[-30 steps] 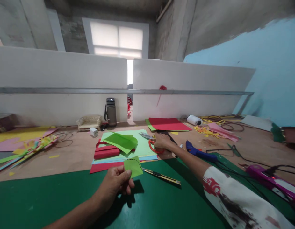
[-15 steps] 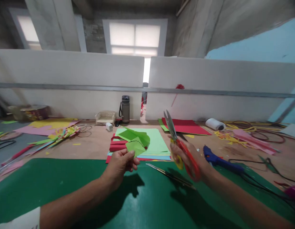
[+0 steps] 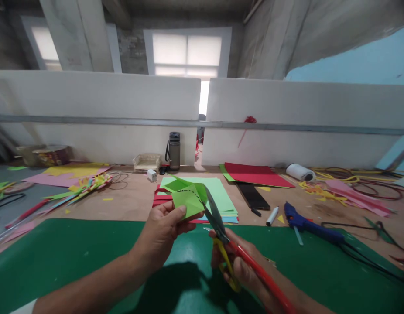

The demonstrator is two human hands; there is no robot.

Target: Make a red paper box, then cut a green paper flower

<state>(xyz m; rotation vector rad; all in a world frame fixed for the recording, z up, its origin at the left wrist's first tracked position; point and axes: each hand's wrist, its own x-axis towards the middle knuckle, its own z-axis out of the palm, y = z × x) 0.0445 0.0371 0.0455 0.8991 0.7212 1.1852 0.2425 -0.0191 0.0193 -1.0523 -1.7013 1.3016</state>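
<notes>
Left hand (image 3: pixel 166 222): pinching green paper (image 3: pixel 189 204), dashed black curve (image 3: pixel 199 197) drawn | Right hand (image 3: pixel 245 274): gripping scissors (image 3: pixel 223 238), blades (image 3: pixel 216 216) parted

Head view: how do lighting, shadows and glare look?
Head view: the bright paned window washes out; dark shadows lie on the smooth green mat below the bare left hand and right hand; the mat shows a pale sheen; the black dashed line on the lime-green paper square reads clearly.

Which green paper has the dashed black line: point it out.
The square in the left hand; the line curves across it. None shows on the bent sheet behind, the pale sheet, or the green sheet under the red paper.
</notes>
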